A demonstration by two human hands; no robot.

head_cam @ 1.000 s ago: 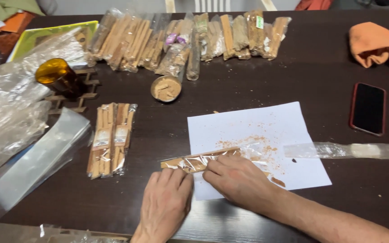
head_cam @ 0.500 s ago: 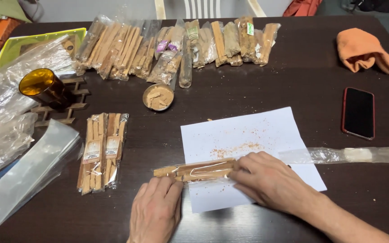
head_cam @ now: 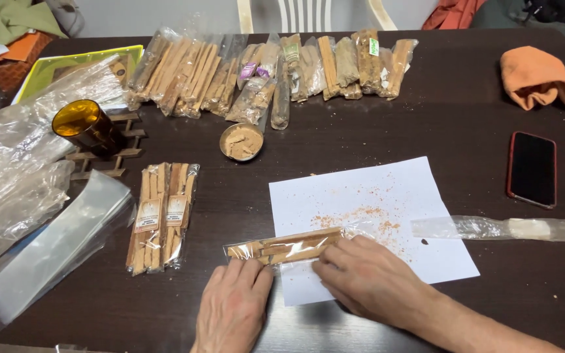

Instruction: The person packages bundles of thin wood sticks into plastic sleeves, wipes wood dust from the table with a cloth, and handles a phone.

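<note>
Both my hands are on one clear packet of wood sticks (head_cam: 286, 246) lying near the front edge of the dark table (head_cam: 465, 124), half on the white sheet of paper (head_cam: 361, 189). My left hand (head_cam: 233, 307) lies flat with the fingertips pressing down the packet's left end, not wrapped around anything. My right hand (head_cam: 367, 278) sits palm down on the paper, its fingers pinching the right end of the packet where the plastic is. There's brownish wood dust (head_cam: 361, 216) scattered on the paper just above the packet. To the left are two finished labelled packets (head_cam: 161, 216) side by side, and past them a heap of empty clear bags (head_cam: 27, 196). A little round tin of powder (head_cam: 241, 141) sits further up, and a row of bagged sticks (head_cam: 269, 68) runs along the far side. A phone (head_cam: 531, 168) lies face up on the right, well away from my hands.
</note>
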